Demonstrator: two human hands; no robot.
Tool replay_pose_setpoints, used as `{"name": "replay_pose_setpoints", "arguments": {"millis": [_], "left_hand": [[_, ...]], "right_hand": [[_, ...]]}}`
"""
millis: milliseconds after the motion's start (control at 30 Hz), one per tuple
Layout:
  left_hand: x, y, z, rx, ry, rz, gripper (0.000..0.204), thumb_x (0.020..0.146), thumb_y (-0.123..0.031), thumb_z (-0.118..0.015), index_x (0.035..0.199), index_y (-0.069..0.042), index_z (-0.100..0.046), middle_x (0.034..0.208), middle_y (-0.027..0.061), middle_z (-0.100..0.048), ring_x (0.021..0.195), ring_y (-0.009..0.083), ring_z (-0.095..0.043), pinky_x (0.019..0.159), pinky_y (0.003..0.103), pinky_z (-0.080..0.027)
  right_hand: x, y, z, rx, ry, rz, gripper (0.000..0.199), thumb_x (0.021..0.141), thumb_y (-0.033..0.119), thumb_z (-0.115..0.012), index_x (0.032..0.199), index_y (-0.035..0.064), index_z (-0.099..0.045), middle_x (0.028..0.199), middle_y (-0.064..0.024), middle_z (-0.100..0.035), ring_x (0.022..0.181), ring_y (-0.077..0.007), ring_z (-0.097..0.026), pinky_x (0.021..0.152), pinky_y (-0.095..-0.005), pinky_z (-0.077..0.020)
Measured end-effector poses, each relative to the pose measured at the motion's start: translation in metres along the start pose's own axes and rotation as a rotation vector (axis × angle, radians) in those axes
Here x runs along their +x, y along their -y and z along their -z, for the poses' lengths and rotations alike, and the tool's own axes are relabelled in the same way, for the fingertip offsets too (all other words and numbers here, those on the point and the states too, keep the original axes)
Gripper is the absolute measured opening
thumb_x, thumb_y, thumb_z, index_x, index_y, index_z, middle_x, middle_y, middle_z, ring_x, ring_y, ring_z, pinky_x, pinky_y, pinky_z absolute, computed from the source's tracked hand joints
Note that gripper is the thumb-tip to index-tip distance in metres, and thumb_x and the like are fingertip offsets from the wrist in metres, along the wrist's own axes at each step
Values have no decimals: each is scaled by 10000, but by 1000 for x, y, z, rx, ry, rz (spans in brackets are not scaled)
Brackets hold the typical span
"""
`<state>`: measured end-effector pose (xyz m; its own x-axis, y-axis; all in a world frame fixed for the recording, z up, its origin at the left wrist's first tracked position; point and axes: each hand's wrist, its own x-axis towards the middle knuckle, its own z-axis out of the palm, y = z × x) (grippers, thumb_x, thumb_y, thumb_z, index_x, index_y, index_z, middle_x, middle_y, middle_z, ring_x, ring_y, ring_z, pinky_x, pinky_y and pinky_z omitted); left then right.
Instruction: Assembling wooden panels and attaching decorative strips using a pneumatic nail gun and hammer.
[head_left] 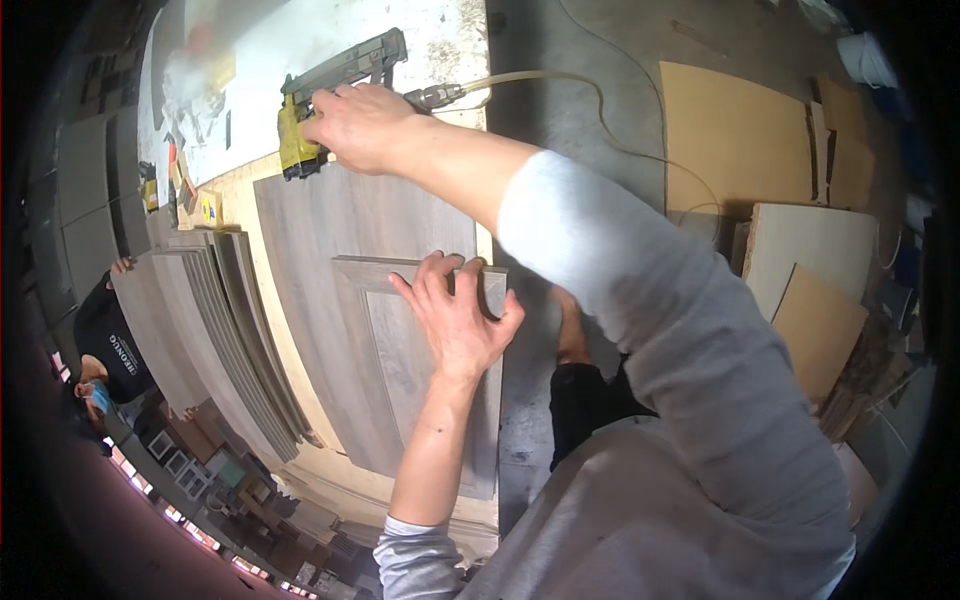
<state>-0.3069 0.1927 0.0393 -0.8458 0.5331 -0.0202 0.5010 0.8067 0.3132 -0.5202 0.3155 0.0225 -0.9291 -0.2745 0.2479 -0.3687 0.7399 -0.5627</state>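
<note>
Grey-brown wood edges: the framed panel [352,300] lay flat on a wider board [365,215], its right side close to the right border of the workbench [236,192].
Room at left: a narrow pale strip, then the stacked planks [215,310], with a co-worker [112,345] beyond them.
Room at right: more generous — grey floor [530,130] ran past the bench, and a thin air hose [545,76] looped over it.
Left hand [457,325]: fingers spread and bent, tips on the upper rail near its right corner, thumb held wide towards the outer edge; whether it pinched the wood could not be told.
Right hand [368,128]: fingers closed around the nail gun [292,130], its grip mostly hidden.
Panel and fingers: the corner sat directly under the left fingertips — well apart from the right hand, which was farther up the bench.
</note>
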Motion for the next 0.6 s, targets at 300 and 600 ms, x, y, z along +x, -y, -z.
{"name": "replay_pose_setpoints", "arguments": {"millis": [300,600], "left_hand": [[0,3,-3,-21,-40,-6,560,694,-314,-796,1156,-88,-575,1190,150,-476,1228,377,-484,1135,756,-142],[1,2,-5,-14,-39,-34,567,713,-281,-775,1206,-90,-573,1196,159,-483,1213,388,-467,1139,734,-145]], "right_hand": [[-25,18,50,457,-61,-150,616,807,98,-733,1371,284,-568,1277,-97,-550,1109,-324,-635,916,-438,-560],[-278,28,118,1224,-376,-393,838,817,118,-814,1539,24,-400,1514,-130,-484,1221,-201,-603,1036,-352,-485]]}}
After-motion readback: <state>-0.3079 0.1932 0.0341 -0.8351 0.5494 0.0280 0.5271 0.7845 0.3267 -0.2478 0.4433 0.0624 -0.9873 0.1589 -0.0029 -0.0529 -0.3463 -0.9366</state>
